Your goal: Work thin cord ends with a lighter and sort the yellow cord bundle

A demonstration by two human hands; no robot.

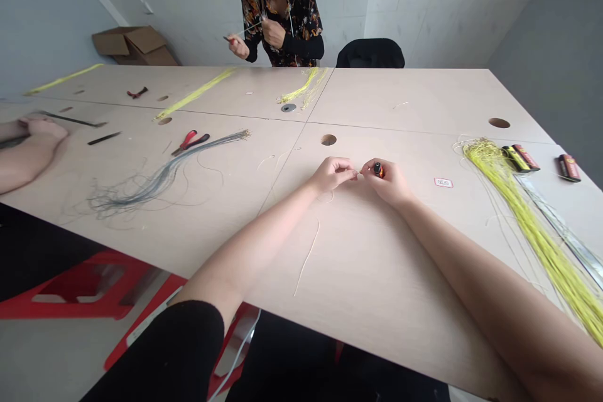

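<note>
Fingers (pixel 368 169) around small orange-black tool (pixel 378 169), wire (pixel 360 172) beside

Thin wire (pixel 358 172) pinched in left hand (pixel 332 176)

The desk (pixel 414 100) is pale beige. A small object (pixel 377 169) near its middle is black and orange; the pliers (pixel 191 141) have red and black handles. Grey wire (pixel 155 179) lies toward the left edge, bright yellow wire (pixel 518 213) by the right edge. A co-worker's black shirt (pixel 301 19) bears an orange floral pattern; the stools (pixel 80 282) are red.
</note>
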